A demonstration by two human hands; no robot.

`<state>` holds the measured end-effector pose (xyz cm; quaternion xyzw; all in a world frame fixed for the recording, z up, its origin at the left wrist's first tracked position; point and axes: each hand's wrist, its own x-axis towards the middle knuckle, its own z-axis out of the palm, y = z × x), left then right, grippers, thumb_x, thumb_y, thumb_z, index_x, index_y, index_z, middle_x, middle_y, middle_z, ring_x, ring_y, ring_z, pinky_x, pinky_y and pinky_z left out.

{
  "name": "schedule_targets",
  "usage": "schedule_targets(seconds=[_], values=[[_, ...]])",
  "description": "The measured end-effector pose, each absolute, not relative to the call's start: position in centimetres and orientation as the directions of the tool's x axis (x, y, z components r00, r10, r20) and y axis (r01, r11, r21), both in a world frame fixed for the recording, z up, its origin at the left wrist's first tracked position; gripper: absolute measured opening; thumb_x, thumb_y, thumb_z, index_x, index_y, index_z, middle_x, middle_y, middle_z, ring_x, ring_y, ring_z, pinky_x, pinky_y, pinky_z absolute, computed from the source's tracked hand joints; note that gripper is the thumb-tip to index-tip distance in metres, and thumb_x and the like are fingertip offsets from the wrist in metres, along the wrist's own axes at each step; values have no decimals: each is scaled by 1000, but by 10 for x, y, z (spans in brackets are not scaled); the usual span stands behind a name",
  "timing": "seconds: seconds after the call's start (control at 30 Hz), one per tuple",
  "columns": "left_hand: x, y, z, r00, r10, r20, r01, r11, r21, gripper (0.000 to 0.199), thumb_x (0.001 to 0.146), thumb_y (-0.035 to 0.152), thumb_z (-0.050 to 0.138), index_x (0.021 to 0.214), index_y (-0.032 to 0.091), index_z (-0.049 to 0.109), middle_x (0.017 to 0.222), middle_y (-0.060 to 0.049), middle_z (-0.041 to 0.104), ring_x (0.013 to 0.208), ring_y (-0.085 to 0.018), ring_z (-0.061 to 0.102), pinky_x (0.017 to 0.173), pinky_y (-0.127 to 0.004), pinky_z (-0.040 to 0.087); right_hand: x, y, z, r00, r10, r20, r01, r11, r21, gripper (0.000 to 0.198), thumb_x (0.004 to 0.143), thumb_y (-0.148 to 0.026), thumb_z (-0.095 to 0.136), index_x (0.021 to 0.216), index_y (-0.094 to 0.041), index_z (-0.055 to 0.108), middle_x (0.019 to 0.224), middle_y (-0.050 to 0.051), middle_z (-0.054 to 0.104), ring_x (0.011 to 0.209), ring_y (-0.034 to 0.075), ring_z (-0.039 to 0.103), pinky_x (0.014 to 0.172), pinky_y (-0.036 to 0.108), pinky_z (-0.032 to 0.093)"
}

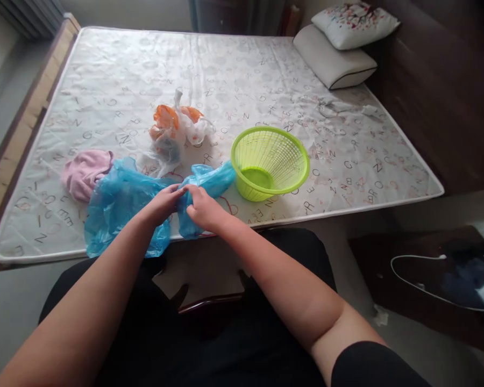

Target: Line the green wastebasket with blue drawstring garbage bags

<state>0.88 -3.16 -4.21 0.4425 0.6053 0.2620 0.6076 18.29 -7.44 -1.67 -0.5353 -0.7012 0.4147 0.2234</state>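
Note:
A crumpled blue plastic bag (123, 207) lies spread along the front edge of the mattress, its right part reaching toward the green basket. My left hand (167, 203) and my right hand (201, 207) meet near its middle, fingers closed on the thin film. The fingertips touch or nearly touch each other. A pink cloth (86, 172) lies at the bag's left end, partly covered by it. To the right stands an upright lime-green plastic basket (258, 180) with nothing in it. Behind the hands sit crumpled orange and white plastic bags (173, 126).
The mattress (242, 70) has a printed letter pattern. Two pillows (339, 54) are stacked at its far right corner. A dark wooden stand (407, 274) with a white cable (393, 263) is at the lower right. A wooden bed rail (44, 97) runs along the left.

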Motion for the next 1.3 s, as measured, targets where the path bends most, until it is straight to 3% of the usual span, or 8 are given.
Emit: schedule_targets(seconds=[0.17,0.37,0.53,0.67,0.8,0.93,1.07,1.3], values=[[-5,-13,-36,-38,938,-345,399,331,855,48,80,32,83,125,17,77,91,-6,77,68,-17,66,65,-28,54,189,-54,-8,-280,936,-211,661,28,-750,69,96,-11,51,164,-16,48,168,18,51,153,30,55,128,46,47],[-35,-8,-39,43,942,-333,834,150,530,50,88,25,75,138,21,77,126,-14,82,116,-35,77,102,-38,58,215,-42,-22,-348,838,-420,793,24,-609,75,99,-13,49,173,-13,39,159,20,64,144,32,64,119,44,52],[-47,-17,-52,200,798,-568,872,120,475,98,85,40,84,172,18,45,156,-24,67,139,-46,68,106,-46,56,221,-44,-34,-359,752,-553,889,96,-448,38,97,-12,49,116,-15,81,125,17,82,111,29,76,91,34,55],[-38,-19,-54,216,821,-528,763,195,616,91,80,26,82,166,25,54,119,-13,83,109,-39,79,89,-42,60,202,-54,-29,-510,631,-585,844,233,-484,23,98,-21,57,97,-18,79,111,12,83,96,25,73,77,31,47],[-18,-14,-44,132,864,-485,418,395,818,69,76,13,79,144,24,72,79,-2,73,63,-22,69,64,-34,55,176,-72,-16,-586,703,-404,757,296,-583,26,108,-38,58,98,-21,75,99,8,80,90,24,70,78,33,48],[-10,-2,-36,-20,845,-534,-16,534,845,54,79,12,81,132,18,72,84,-3,73,66,-17,67,66,-31,56,172,-78,-9,-564,815,-133,669,357,-652,35,103,-53,71,119,-22,71,115,8,75,109,25,70,96,36,54],[-14,7,-37,-53,798,-600,-224,576,786,38,84,13,78,121,16,71,83,-3,72,78,-18,71,76,-33,60,188,-77,-18,-563,823,-77,635,372,-677,70,84,-35,94,145,-26,60,155,12,59,137,28,63,113,40,54],[-2,3,-25,-173,870,-461,-282,405,870,35,111,39,55,141,23,57,96,-4,71,87,-18,71,74,-30,59,206,-72,-38,-292,956,-17,499,137,-855,11,105,-25,57,113,-24,65,114,4,74,101,18,71,98,34,58]])
